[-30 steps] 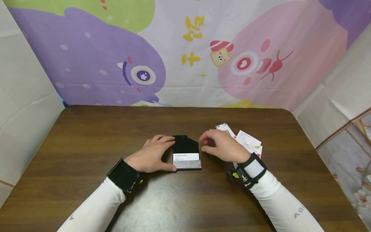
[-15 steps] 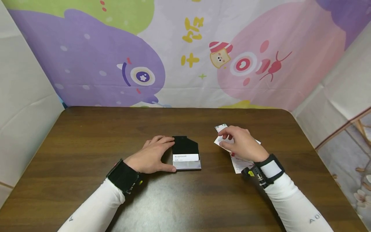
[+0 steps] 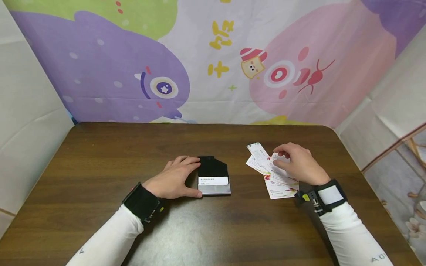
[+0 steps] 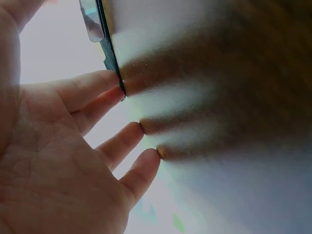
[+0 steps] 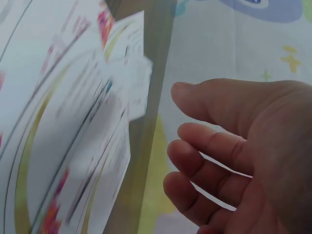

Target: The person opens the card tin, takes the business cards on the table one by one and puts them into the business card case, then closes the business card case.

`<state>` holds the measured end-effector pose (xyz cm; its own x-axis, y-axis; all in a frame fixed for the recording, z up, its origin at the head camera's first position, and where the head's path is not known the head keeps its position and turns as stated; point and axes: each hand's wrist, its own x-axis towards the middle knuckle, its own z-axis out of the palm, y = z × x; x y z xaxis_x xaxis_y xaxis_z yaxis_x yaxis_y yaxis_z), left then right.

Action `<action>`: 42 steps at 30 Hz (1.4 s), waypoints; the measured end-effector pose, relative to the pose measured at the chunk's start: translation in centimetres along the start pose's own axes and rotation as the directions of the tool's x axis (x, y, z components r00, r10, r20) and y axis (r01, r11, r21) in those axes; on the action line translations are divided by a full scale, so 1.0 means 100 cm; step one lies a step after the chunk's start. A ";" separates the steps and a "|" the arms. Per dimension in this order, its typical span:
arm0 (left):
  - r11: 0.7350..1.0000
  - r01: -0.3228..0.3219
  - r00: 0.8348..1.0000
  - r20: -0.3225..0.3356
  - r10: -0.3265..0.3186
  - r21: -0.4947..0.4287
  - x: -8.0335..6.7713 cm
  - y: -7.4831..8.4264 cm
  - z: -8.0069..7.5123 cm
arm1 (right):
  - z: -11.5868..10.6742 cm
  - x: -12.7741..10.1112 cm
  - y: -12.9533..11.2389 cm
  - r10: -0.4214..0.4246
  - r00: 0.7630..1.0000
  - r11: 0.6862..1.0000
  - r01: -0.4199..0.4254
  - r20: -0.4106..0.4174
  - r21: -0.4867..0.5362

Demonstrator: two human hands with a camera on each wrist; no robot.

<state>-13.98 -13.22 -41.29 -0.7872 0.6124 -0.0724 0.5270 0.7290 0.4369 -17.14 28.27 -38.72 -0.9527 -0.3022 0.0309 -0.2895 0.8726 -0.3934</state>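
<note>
Head view: one black card case [image 3: 213, 175] lies open at mid-desk [image 3: 100, 155], a single white card [image 3: 213, 180] tucked in its silver pocket. Left hand [image 3: 173, 177], fingers straight and spread, steadies the case's left edge. Right hand [image 3: 299, 164], fingers curled, rests on about four loose, fanned cards [image 3: 266, 166]; a pinch cannot be confirmed.

One card case [image 3: 213, 174]; loose cards [image 3: 271, 171], about five; two hands.

The right hand [image 3: 299, 164] is covering part of the cards [image 3: 266, 168], and their print is blurring in the right wrist view.
</note>
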 end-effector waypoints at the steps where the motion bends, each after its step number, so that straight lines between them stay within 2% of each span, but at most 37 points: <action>1: 1.000 0.000 1.000 0.000 0.000 0.000 0.000 0.000 0.000 | -0.001 -0.001 0.003 0.016 1.000 1.000 -0.016 0.001 -0.011; 9: 1.000 -0.002 1.000 -0.003 0.002 0.003 0.000 0.001 0.000 | -0.001 -0.009 0.027 0.122 0.992 0.988 -0.119 0.034 -0.097; 14: 1.000 -0.002 1.000 -0.005 0.002 0.003 -0.001 0.000 0.000 | -0.004 -0.014 0.041 0.149 0.986 0.982 -0.140 0.069 -0.126; 21: 1.000 -0.003 1.000 -0.009 0.003 0.001 -0.001 0.000 0.000 | -0.007 -0.017 0.047 0.157 0.983 0.979 -0.142 0.093 -0.148; 39: 1.000 0.001 1.000 -0.007 -0.001 0.002 0.000 0.000 0.001 | -0.007 -0.013 0.052 0.210 0.974 0.976 -0.205 0.081 -0.066; 42: 1.000 0.003 1.000 -0.004 -0.003 0.002 0.000 0.000 0.001 | -0.007 -0.014 0.050 0.199 0.977 0.979 -0.196 0.074 -0.049</action>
<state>-13.94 -13.21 -41.35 -0.7903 0.6087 -0.0698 0.5250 0.7315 0.4351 -17.29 33.38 -40.05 -0.9818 -0.1502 -0.1158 -0.1018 0.9325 -0.3466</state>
